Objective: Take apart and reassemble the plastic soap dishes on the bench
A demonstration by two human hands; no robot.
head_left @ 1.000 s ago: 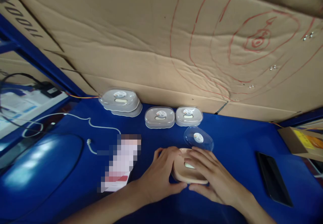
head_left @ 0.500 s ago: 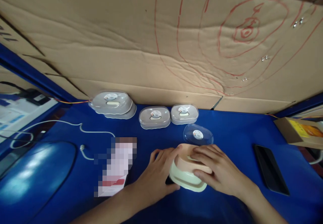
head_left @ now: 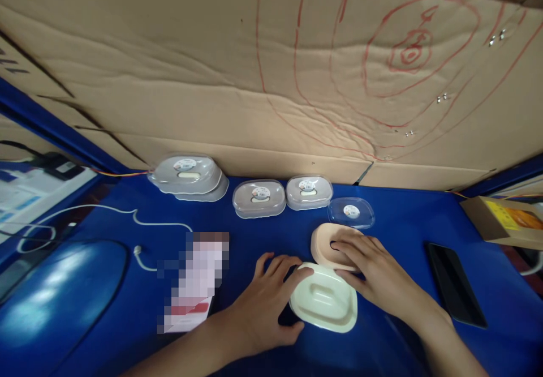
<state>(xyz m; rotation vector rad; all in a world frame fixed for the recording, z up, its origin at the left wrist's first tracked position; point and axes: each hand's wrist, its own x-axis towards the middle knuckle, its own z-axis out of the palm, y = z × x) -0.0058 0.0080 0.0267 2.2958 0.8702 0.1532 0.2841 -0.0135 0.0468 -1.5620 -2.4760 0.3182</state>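
Note:
My right hand [head_left: 365, 266] grips a peach plastic case [head_left: 320, 247] with rounded ends, its fingers over the top and its thumb at the near side. In front of that case lies a pale green oval dish [head_left: 324, 317] with a raised middle. Spread fingers of my left hand [head_left: 269, 292] reach around the dish's left side, one fingertip resting on its rim and the thumb apart from it. Just beyond the peach case, a clear plastic cover [head_left: 360, 211] with a round label sits on the blue table [head_left: 254, 252].
Clear-covered boxes [head_left: 258, 198] line the cardboard wall [head_left: 203, 99], with a stack [head_left: 186, 176] farther left. A pixelated flat object [head_left: 195, 283] and a white cable [head_left: 165, 224] lie left. A black phone [head_left: 456, 286] and an open carton [head_left: 500, 221] are right.
The peach case has come off the pale green dish and moved away and right in my right hand. The clear cover has shifted right. My left hand has opened wider beside the dish.

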